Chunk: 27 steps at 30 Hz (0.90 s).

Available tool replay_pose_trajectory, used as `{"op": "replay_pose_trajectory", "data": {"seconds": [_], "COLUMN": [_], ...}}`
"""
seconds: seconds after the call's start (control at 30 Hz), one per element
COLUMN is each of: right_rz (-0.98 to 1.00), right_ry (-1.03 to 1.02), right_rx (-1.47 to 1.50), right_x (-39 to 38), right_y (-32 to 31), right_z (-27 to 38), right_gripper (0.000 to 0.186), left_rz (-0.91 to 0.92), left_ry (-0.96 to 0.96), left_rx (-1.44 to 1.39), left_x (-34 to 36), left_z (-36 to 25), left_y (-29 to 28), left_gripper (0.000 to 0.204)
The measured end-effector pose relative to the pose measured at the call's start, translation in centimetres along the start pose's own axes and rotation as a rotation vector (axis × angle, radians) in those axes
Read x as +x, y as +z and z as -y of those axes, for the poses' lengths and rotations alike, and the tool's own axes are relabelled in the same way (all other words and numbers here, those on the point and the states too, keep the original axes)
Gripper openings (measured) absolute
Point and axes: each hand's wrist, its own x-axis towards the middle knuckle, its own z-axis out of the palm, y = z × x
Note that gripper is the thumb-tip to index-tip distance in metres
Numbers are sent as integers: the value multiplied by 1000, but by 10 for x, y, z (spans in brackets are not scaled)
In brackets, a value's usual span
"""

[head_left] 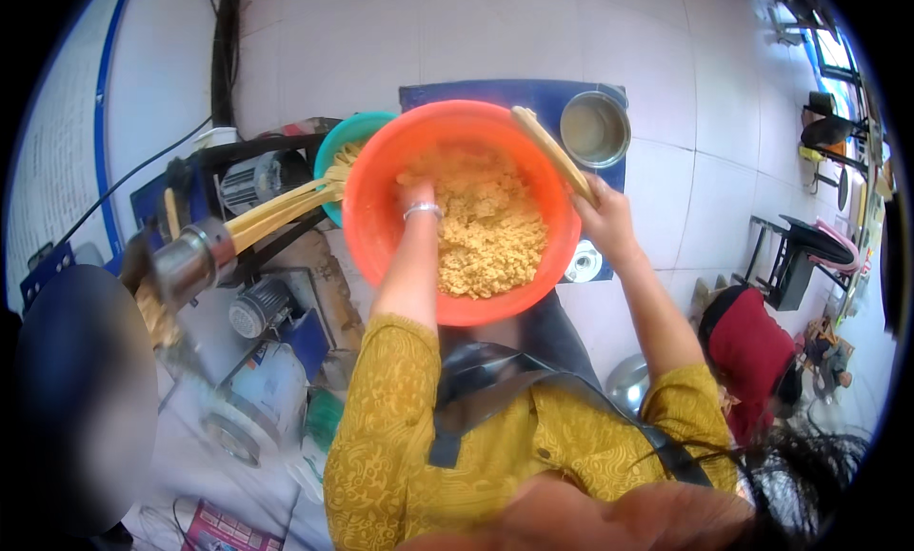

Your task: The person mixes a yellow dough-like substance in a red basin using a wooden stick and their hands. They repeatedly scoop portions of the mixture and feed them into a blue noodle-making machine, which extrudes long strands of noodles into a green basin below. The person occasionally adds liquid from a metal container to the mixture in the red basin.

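Note:
A large orange tub (371,251) holds crumbly yellow dough (490,237). My left hand (417,191) is sunk into this mixture at the tub's left side, its fingers hidden. My right hand (602,208) grips a pale wooden stick (543,137) at the tub's right rim. On the left, long dough strips (276,215) stretch from a steel machine nozzle (197,258) into a teal bowl (333,140) behind the tub.
A steel pot (619,130) sits on a blue board (438,92) behind the tub. Motors (259,311) and machine framework fill the left side. At right are a black stand (785,280), dark red cloth (747,351) and a steel bowl (626,384) on the tiled floor.

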Motion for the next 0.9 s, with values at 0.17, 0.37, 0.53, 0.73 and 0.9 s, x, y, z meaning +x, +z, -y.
{"op": "replay_pose_trajectory", "data": {"seconds": [0.17, 0.37, 0.53, 0.73, 0.9], "right_rz": [-63, -73, -292, -304, -311], "right_ry": [144, 2, -197, -125, -142], "right_rx": [56, -94, -228, -142, -162], "right_x": [-21, -4, 8, 1, 5], "right_y": [13, 19, 14, 39, 42], "right_z": [-43, -56, -68, -112, -113], "right_gripper": [31, 38, 40, 43, 45], "left_rz": [127, 291, 476, 415, 291], "left_ry": [173, 367, 221, 353, 590], "left_rx": [142, 400, 483, 513, 1344], "left_x": [18, 35, 28, 0, -59], "left_z": [-36, -39, -49, -63, -80], "left_y": [21, 61, 40, 47, 132], "left_gripper": [70, 66, 64, 75, 68]}}
